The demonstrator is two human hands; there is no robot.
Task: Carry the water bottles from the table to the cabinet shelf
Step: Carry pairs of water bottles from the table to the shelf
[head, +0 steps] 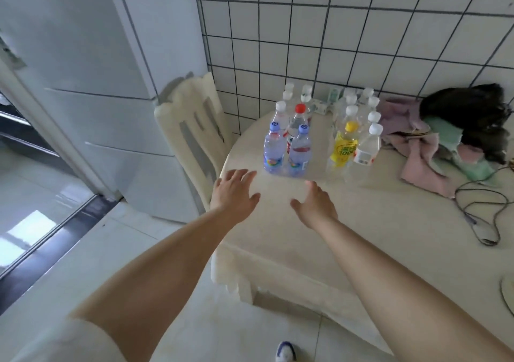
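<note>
Several plastic water bottles stand upright in two clusters on a round cream table (375, 222). The left cluster has two blue-capped bottles (286, 153) in front and a red-capped bottle (298, 119) behind them. The right cluster holds a yellow-labelled bottle (342, 147), a white-capped clear bottle (367, 147) and more clear ones behind. My left hand (236, 193) hovers open just short of the blue-capped pair. My right hand (314, 204) is open too, below and slightly right of them. Neither hand touches a bottle. No cabinet shelf is in view.
A cream chair (194, 136) stands left of the table against a white refrigerator (91, 63). Crumpled pink and green cloths (434, 155) and a dark bundle (470, 114) lie at the table's right. A black cable (484, 211) loops near the right edge. Tiled wall behind.
</note>
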